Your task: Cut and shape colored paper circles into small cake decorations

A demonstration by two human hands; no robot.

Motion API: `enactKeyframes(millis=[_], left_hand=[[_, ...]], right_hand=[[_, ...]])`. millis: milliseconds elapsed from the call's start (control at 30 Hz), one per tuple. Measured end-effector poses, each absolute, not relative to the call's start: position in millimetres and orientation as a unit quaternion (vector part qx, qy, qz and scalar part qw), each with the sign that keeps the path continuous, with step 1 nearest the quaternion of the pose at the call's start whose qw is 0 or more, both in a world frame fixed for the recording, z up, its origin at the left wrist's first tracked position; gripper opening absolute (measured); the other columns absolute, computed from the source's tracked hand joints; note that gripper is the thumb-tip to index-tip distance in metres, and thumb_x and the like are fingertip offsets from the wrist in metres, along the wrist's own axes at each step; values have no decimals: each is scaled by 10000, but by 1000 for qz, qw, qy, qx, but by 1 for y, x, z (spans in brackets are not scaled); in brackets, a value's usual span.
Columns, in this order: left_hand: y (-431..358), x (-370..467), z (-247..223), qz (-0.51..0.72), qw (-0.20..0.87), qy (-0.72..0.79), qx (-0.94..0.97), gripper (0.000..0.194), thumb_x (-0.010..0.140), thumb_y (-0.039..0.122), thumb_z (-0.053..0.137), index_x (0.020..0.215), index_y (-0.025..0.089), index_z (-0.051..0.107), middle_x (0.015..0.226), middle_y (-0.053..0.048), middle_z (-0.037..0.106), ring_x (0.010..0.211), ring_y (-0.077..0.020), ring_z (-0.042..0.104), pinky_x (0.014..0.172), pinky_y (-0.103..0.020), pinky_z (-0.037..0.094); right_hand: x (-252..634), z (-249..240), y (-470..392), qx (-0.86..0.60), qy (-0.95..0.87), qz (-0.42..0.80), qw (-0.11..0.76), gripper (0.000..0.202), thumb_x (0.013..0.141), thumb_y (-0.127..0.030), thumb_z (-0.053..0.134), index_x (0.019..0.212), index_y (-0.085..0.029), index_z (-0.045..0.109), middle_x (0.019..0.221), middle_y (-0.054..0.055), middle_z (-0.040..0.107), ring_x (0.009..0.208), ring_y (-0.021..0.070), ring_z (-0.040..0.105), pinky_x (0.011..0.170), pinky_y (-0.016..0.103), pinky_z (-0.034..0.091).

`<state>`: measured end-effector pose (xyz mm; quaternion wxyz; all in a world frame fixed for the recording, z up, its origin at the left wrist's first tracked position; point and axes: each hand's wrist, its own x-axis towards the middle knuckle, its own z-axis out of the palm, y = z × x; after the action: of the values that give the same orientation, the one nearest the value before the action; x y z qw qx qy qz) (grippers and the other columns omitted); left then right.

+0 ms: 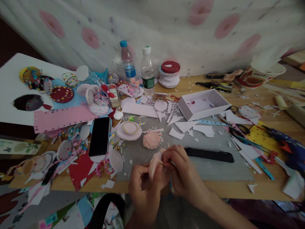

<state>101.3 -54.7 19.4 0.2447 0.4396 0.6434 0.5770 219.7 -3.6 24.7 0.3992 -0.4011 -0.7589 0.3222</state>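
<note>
The left hand [146, 189] and the right hand [181, 163] met at the near edge of the worktable [190, 187]. Between them was a pale pink piece [154, 165], tilted up on its side. The left thumb and fingers pinched its lower part, while the right thumb and fingertips were pressed together on its right edge; exactly what lay between the right fingertips was hidden.

Just beyond the grip, a peach layered round [151, 140] lay on the grey cutting mat [214, 171]. Right of the grip, near the right knuckles, was a black handle-like tool [209, 155]. Farther left of the grip lay a dark-screened phone [99, 136], and between it and the peach round sat a white disc [119, 132] with a yellow-dotted ring on top. Beyond the grip and to its right, a shallow white box [190, 114] stood among paper scraps [187, 126]. Well beyond the grip stood a blue-capped bottle [128, 62], a white-capped bottle [148, 68] and, right of these, a stack of discs [169, 79] topped with dark red
</note>
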Motion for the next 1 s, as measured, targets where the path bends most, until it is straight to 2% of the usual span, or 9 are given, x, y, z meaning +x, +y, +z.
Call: enactKeyframes(millis=[100, 233, 333, 500, 633, 800, 900, 1000], left_hand=[[-48, 102, 15, 593, 248, 646, 412, 172, 840, 253, 653, 735, 203, 526, 712, 30, 634, 628, -86, 602, 590, -160, 487], [-38, 97, 9, 607, 309, 645, 347, 266, 875, 406, 599, 730, 200, 515, 677, 29, 566, 603, -99, 545, 559, -177, 463], [-33, 90, 10, 599, 315, 659, 329, 312, 870, 464, 587, 721, 197, 524, 630, 42, 510, 567, -98, 493, 519, -172, 429], [-36, 83, 17, 583, 291, 629, 424, 208, 901, 349, 566, 763, 195, 547, 667, 24, 585, 601, -98, 575, 551, -168, 455], [-40, 85, 21, 588, 240, 626, 452, 134, 904, 240, 554, 775, 205, 542, 678, 34, 604, 599, -87, 583, 569, -158, 461], [-39, 88, 25, 580, 229, 644, 444, 139, 893, 244, 570, 762, 203, 549, 640, 45, 578, 569, -80, 557, 547, -149, 452], [-34, 83, 26, 569, 239, 671, 410, 194, 891, 305, 577, 734, 198, 536, 617, 44, 546, 552, -86, 537, 518, -157, 442], [-29, 70, 25, 565, 227, 697, 378, 213, 880, 357, 583, 748, 197, 533, 648, 30, 560, 590, -105, 566, 526, -175, 454]], right_hand=[[219, 24, -9, -385, -761, 362, 377, 232, 852, 7, 368, 855, -213, 440, 882, 42, 520, 841, 193, 467, 722, 332, 414], [221, 25, -17, -346, -761, 419, 354, 271, 812, 23, 362, 904, -223, 432, 981, 58, 524, 949, 208, 482, 812, 362, 439], [225, 25, -17, -317, -745, 462, 361, 252, 845, -5, 369, 944, -226, 436, 1092, 75, 524, 1051, 202, 503, 871, 358, 461], [227, 21, -11, -380, -722, 419, 399, 154, 921, -112, 461, 1014, -233, 478, 984, 53, 555, 904, 174, 569, 784, 313, 505], [226, 14, -14, -366, -779, 347, 372, 314, 899, -175, 580, 1194, -232, 487, 1136, 96, 559, 1048, 217, 565, 865, 361, 522], [225, 9, -21, -312, -810, 305, 392, 262, 893, -32, 447, 1025, -223, 569, 998, 63, 615, 887, 180, 583, 732, 285, 523], [229, 12, -22, -250, -824, 331, 387, 305, 858, 18, 407, 1000, -207, 554, 998, 70, 630, 896, 179, 582, 746, 287, 516], [248, 18, -24, -234, -846, 365, 312, 339, 852, 34, 386, 1052, -195, 535, 1009, 70, 633, 923, 169, 591, 769, 281, 524]])
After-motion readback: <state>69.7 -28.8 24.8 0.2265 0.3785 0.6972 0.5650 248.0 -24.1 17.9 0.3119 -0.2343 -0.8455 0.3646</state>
